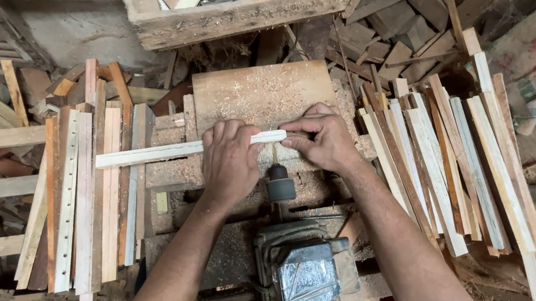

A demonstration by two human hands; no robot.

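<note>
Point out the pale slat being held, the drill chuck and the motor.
pale slat [150,152], head view, on its bare middle left of the hands.
drill chuck [281,188], head view, on its dark body.
motor [306,280], head view, on its grey top housing.

**Slat across the drill, stacks on either side**

A wooden slat [178,150] lies crosswise under both hands, just beyond the drill chuck [280,187]. The motor [305,279] sits nearer the person. Drilled strips [77,208] lie left, a strip pile [458,175] right, a wooden crate [245,13] behind.

Both hands, left hand [231,161] and right hand [322,137], on pale wooden slat [164,151].
</note>
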